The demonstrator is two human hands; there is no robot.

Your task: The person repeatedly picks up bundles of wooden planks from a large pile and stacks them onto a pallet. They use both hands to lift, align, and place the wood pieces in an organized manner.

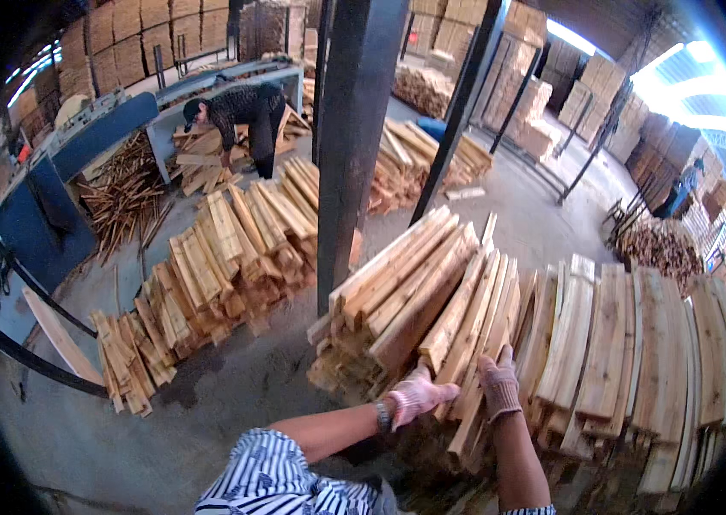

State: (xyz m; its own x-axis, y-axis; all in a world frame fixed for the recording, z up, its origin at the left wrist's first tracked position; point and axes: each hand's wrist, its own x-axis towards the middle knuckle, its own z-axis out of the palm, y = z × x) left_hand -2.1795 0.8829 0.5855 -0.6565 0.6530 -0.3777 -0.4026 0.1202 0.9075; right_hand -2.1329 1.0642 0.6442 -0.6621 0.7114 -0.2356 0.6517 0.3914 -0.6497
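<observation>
Several narrow wooden boards lie side by side between my hands, their near ends pointing toward me. My left hand, in a pale pinkish work glove with a watch at the wrist, grips their left side, thumb across the top. On their right side my right hand, gloved the same way, is closed against the boards, its fingers partly hidden. A tall pile of planks rises just left of these boards. To the right stretches a long row of stacked planks.
A dark steel post stands beyond the left pile, with a slanted post further right. Another long plank stack lies left. Behind it, a person bends over scattered wood beside a blue machine. A loose board leans at far left.
</observation>
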